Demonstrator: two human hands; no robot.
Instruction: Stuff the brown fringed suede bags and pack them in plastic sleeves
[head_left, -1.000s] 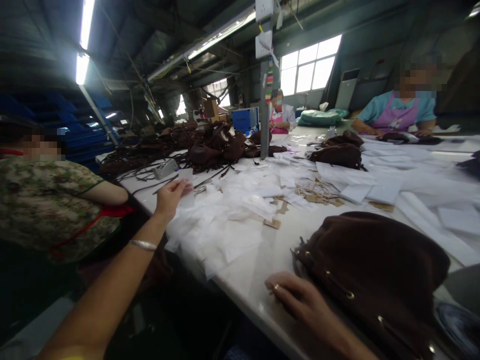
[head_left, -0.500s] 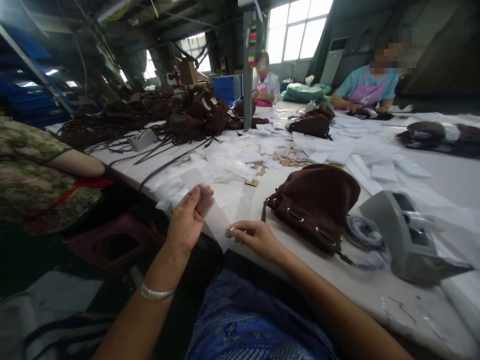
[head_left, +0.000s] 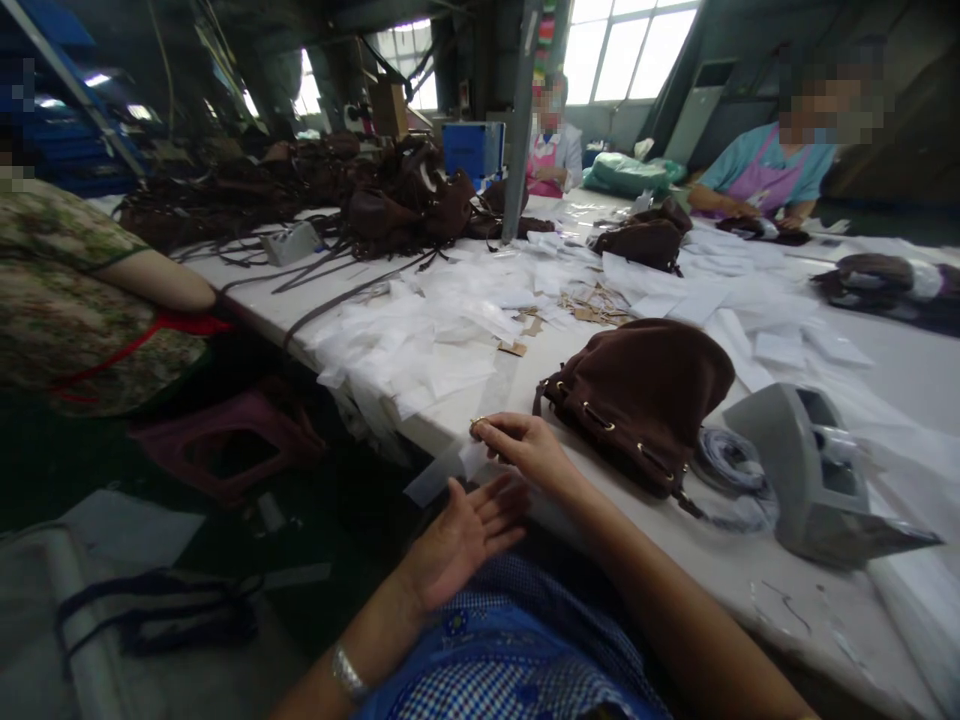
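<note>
The thin translucent white plastic sleeve (head_left: 439,478) sticks out past the near edge of the white worktable (head_left: 750,590), with 1 end pinched and the other end free in the air over the person's lap. It looks almost weightless, limp and slick. A film like this probably droops, folds on itself and clings to skin, so a pinch at an end or a corner seems surer than a grip across the flat middle. The right hand (head_left: 525,452) has it that way, thumb and fingertips closed on the end nearest the table edge. The left hand (head_left: 465,530) lies just below with palm up and fingers spread, holding nothing. Whether its fingertips touch the film cannot be made out. The 2 hands are close but not joined. Just right of the right hand sits a soft dark brown suede drawstring bag (head_left: 645,400) with brass eyelets, and beyond that a grey plastic tape dispenser (head_left: 814,470). Farther up the table lies a loose heap of similar white sleeves (head_left: 420,350), then scattered tan cardboard tags (head_left: 592,305), and at the far end a pile of brown bags (head_left: 405,200). A co-worker in a floral top (head_left: 67,290) sits at the left side – their arm rests on the table, well apart from the person's hands.
</note>
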